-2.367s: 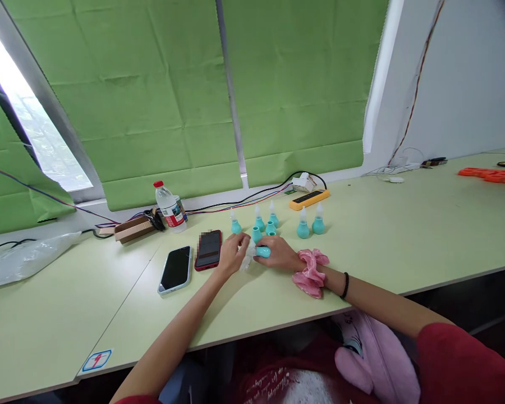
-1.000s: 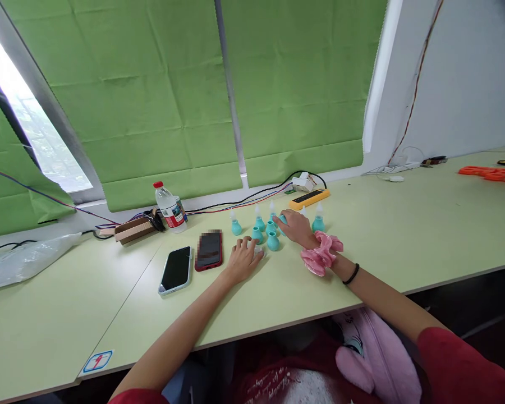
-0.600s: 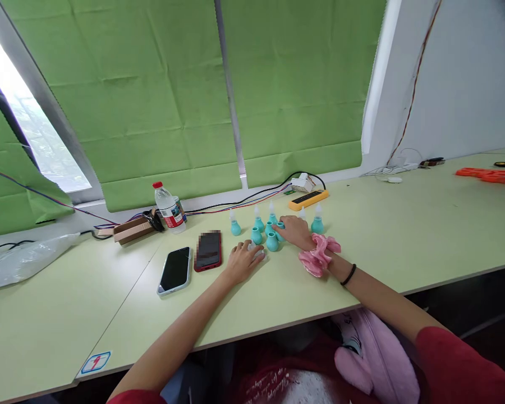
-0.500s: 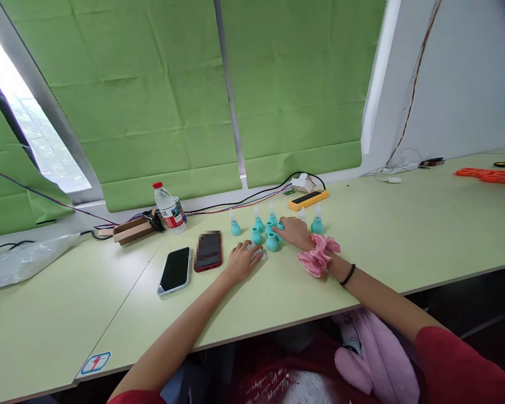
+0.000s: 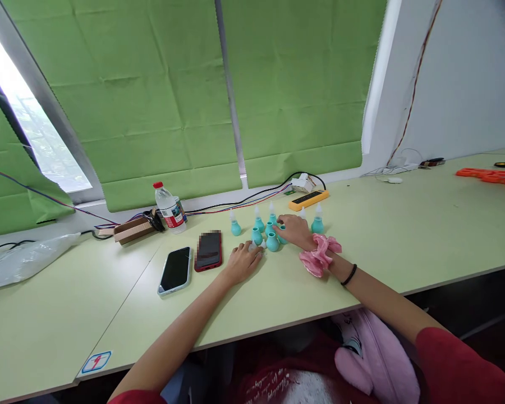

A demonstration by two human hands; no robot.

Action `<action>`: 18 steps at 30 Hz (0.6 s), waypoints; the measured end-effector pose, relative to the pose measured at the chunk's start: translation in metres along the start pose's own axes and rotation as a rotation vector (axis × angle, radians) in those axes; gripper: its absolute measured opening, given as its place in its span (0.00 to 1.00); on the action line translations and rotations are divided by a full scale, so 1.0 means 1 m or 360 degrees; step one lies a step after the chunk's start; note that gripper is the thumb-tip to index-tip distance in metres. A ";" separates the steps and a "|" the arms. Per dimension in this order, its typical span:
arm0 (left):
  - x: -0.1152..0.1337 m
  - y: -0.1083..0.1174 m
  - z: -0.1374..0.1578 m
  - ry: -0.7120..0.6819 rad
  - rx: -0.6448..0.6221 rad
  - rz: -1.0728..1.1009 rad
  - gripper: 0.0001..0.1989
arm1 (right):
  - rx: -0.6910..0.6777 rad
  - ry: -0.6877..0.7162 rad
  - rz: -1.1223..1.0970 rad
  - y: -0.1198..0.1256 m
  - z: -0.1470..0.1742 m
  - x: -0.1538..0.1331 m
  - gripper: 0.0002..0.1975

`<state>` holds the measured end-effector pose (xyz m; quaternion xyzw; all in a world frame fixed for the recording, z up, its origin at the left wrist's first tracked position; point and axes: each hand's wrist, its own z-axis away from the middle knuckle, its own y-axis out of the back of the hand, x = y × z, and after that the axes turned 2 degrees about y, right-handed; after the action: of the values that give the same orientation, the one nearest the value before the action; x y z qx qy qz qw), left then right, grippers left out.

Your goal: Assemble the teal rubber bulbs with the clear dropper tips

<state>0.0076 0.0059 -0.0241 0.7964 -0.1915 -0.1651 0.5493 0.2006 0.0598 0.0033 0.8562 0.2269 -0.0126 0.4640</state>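
My left hand (image 5: 243, 261) rests low on the table, fingers curled over small clear nozzle tips (image 5: 264, 244). One appears pinched at its fingertips, partly hidden. Past those fingers stand several open-mouthed teal rubber bulbs, among them a front bulb (image 5: 272, 242) and one beside it (image 5: 256, 235). Over the group's right side, my right hand (image 5: 294, 230) has its fingers and thumb apart, close above a bulb (image 5: 283, 235) that it partly covers. Bulbs fitted with clear nozzles stand upright around, such as a left one (image 5: 235, 227) and a right one (image 5: 317, 224).
Left of the hands lie a red-cased phone (image 5: 207, 251) and a light-cased phone (image 5: 175, 271). A bottle (image 5: 170, 210) and a cardboard box (image 5: 133, 230) stand behind. Near the window are a yellow power strip (image 5: 308, 200) and cables. Orange tools (image 5: 490, 176) lie far right.
My right hand has lifted and shifted slightly, and more of the bulb under it shows. At my left fingertips the clear nozzle tips have turned and moved a little away from me.
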 end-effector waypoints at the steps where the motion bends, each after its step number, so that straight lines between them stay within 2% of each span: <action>1: 0.000 0.000 0.000 -0.0007 -0.0009 -0.0020 0.18 | 0.0067 -0.0009 -0.0010 0.002 0.000 -0.001 0.11; 5: 0.001 0.001 0.000 -0.0007 -0.0019 -0.0029 0.18 | 0.0373 -0.0036 0.0030 0.011 -0.002 -0.002 0.11; 8: 0.002 0.001 0.000 0.0027 -0.0013 0.0010 0.18 | 0.0491 -0.0072 0.0102 0.014 -0.004 0.001 0.13; 12: 0.002 0.002 0.000 0.0046 0.0014 0.0047 0.18 | 0.0483 -0.0126 0.0173 0.013 -0.006 0.006 0.15; 16: 0.002 0.000 -0.001 0.0018 0.0020 0.0048 0.17 | 0.0362 -0.0153 0.0216 0.011 -0.007 0.010 0.11; 18: 0.001 -0.001 -0.001 0.0016 0.0014 0.0045 0.16 | 0.0370 -0.0150 0.0211 0.012 -0.007 0.010 0.10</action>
<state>0.0094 0.0064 -0.0243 0.7969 -0.2008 -0.1525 0.5490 0.2132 0.0636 0.0144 0.9158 0.1447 -0.0484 0.3716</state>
